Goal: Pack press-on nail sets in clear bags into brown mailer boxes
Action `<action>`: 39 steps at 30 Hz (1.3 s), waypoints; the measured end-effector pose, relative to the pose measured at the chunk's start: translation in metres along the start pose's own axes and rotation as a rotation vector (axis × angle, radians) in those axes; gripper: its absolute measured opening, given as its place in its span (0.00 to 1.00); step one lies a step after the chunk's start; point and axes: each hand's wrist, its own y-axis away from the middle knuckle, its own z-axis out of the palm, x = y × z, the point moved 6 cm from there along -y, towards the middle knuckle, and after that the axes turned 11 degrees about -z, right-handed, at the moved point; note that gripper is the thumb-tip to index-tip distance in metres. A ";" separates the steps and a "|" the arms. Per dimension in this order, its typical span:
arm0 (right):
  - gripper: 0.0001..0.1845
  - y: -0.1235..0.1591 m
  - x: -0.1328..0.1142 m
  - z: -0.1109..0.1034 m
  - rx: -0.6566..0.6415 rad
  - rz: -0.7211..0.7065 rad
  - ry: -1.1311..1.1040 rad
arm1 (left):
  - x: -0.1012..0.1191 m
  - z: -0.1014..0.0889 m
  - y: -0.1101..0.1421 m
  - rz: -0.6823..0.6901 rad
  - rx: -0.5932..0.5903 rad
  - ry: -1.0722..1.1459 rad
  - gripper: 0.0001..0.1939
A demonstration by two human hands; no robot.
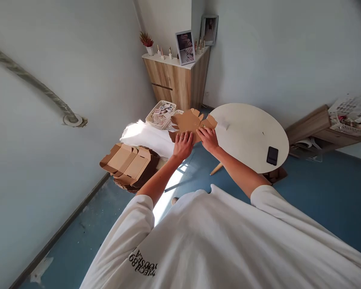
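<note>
A brown cardboard box blank, unfolded with several flaps and tabs, is held in front of me between the white-covered surface and the round table. My left hand grips its near left edge, fingers on top of the board. Farther right, my right hand is closed on the near right part, beside a flap. Both thumbs are hard to make out. A stack of flat cardboard box blanks lies to the left of my left forearm.
A round white table on the right bears a black phone. White baskets with small packets stand beyond a white cloth. A wooden cabinet holds picture frames, bottles and a plant. A shelf stands far right.
</note>
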 end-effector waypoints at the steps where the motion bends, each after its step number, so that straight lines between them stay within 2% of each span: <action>1: 0.35 0.019 0.021 -0.001 -0.008 0.032 0.009 | 0.024 0.009 -0.009 0.027 -0.013 0.009 0.33; 5: 0.35 0.097 0.095 -0.003 -0.058 0.152 0.039 | 0.113 0.046 -0.036 0.118 -0.065 0.047 0.35; 9: 0.34 0.169 0.149 -0.005 -0.092 0.262 0.055 | 0.187 0.080 -0.051 0.212 -0.108 0.081 0.35; 13: 0.35 0.227 0.182 -0.002 -0.134 0.389 0.037 | 0.245 0.109 -0.059 0.303 -0.204 0.082 0.33; 17: 0.36 0.267 0.202 0.009 -0.194 0.524 -0.008 | 0.284 0.137 -0.068 0.384 -0.307 0.072 0.32; 21: 0.37 0.293 0.215 0.028 -0.246 0.625 -0.032 | 0.305 0.162 -0.078 0.434 -0.374 0.062 0.31; 25: 0.37 0.306 0.225 0.053 -0.281 0.690 -0.028 | 0.310 0.186 -0.091 0.465 -0.448 0.047 0.32; 32: 0.35 0.296 0.246 0.099 -0.382 0.781 -0.098 | 0.300 0.231 -0.130 0.492 -0.549 0.026 0.39; 39: 0.33 0.288 0.260 0.134 -0.444 0.848 -0.220 | 0.292 0.267 -0.165 0.503 -0.643 0.018 0.37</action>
